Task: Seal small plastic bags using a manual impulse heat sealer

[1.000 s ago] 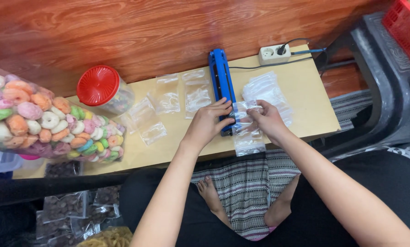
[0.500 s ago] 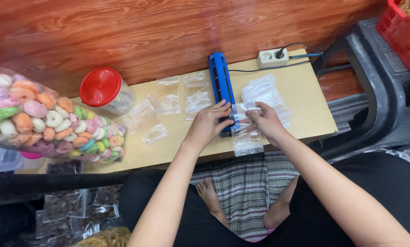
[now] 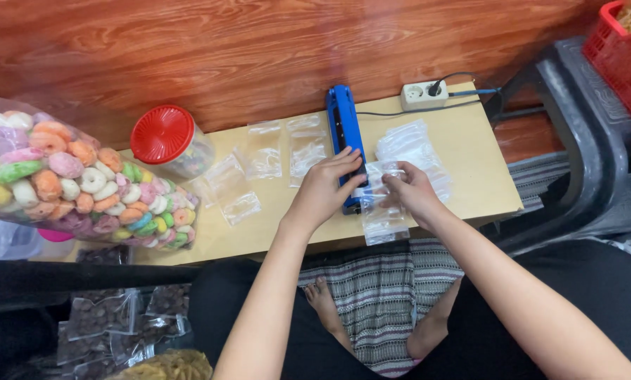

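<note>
**Clear bag at the blue sealer**

A small clear bag [image 3: 382,204] lies across the blue sealer [image 3: 346,144], overhanging the surface [image 3: 470,151] edge. The right hand [image 3: 412,191] apparently pinches it; the left hand [image 3: 324,188] presses flat, fingers extended, on the sealer.

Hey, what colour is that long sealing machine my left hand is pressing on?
Blue: the sealer under the left hand shows clearly in the head view.

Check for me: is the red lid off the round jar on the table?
No, the red lid sits closed on the clear jar, left of the left hand pressing the blue sealer.
</note>
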